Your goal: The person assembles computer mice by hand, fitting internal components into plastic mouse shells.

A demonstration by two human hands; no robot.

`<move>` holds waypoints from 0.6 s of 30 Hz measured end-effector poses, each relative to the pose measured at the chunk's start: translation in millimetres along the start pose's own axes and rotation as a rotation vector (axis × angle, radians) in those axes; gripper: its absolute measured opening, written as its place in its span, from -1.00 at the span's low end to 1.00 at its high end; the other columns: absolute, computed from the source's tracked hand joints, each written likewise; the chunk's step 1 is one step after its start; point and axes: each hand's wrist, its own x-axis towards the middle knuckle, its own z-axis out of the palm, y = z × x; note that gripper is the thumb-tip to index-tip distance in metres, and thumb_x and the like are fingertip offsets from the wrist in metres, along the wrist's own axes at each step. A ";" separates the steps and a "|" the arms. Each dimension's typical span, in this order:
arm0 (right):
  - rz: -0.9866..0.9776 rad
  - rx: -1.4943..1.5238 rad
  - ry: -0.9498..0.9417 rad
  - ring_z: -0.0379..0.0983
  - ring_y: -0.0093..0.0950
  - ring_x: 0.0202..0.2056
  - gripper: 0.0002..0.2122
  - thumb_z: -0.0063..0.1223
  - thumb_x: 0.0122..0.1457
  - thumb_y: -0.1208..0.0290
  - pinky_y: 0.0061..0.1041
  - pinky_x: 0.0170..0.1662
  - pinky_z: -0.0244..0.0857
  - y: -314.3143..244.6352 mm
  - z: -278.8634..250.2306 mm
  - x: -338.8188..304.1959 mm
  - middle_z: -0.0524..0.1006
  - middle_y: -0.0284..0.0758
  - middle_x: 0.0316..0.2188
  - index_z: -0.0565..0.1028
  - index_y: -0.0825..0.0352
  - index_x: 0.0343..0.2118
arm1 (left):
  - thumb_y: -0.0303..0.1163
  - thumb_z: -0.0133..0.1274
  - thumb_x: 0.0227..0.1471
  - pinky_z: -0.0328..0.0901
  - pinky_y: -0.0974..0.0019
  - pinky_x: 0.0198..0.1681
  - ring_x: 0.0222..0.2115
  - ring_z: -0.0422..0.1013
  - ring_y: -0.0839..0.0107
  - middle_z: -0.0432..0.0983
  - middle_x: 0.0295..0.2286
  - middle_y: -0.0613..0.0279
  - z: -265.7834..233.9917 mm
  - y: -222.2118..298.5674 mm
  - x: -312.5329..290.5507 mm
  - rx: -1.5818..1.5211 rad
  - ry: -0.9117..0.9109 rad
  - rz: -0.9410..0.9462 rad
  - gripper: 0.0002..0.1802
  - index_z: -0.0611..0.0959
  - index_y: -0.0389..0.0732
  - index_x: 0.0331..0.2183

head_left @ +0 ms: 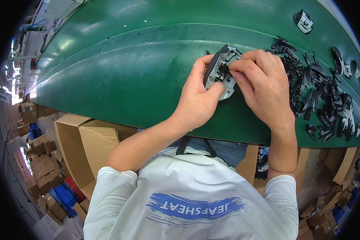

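My left hand (197, 103) is wrapped round a mouse shell (228, 93), black outside and light grey inside, tilted with its hollow side up. Its thumb presses on the inner face near the lower end. Small black plastic parts (223, 72) sit in the middle of the shell. Over the shell's right side, my right hand (266, 82) has thumb and forefinger pinched together beside those black parts. Whatever lies between these fingertips, if anything, is hidden.
A heap of loose black plastic parts (308, 86) lies on the green table (128, 80) to the right. Several grey-and-black shells lie around it, one shell (304, 21) at the far right. An open cardboard box (74, 150) stands below the table edge on the left.
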 end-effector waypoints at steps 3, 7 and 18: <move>-0.017 -0.046 0.010 0.53 -0.32 -0.26 -0.84 0.37 0.10 0.51 -0.27 -0.08 0.35 -2.4 -2.3 1.5 0.56 -0.39 -0.29 0.62 0.25 -0.26 | -0.64 0.01 0.20 0.33 0.30 0.20 0.10 0.41 0.46 0.45 0.07 0.18 5.4 7.6 -2.4 0.043 -0.046 -0.006 -0.35 0.32 -0.30 0.31; 0.071 -0.057 -0.136 0.54 -0.30 -0.24 -0.85 0.35 0.12 0.51 -0.26 -0.05 0.37 4.6 -1.9 -6.3 0.55 -0.38 -0.29 0.62 0.27 -0.25 | -0.65 -0.02 0.20 0.24 0.27 0.29 0.21 0.31 0.41 0.38 0.14 0.14 8.2 -10.6 -5.8 0.000 -0.085 0.005 -0.31 0.28 -0.29 0.34; 0.104 0.162 0.047 0.53 -0.27 -0.23 -0.84 0.39 0.08 0.55 -0.29 -0.19 0.40 -7.8 7.5 -2.2 0.54 -0.33 -0.26 0.64 0.28 -0.28 | -0.62 -0.04 0.14 0.35 0.36 0.12 0.01 0.43 0.51 0.50 0.02 0.25 -0.3 8.4 -4.8 -0.072 0.092 -0.035 -0.38 0.42 -0.27 0.26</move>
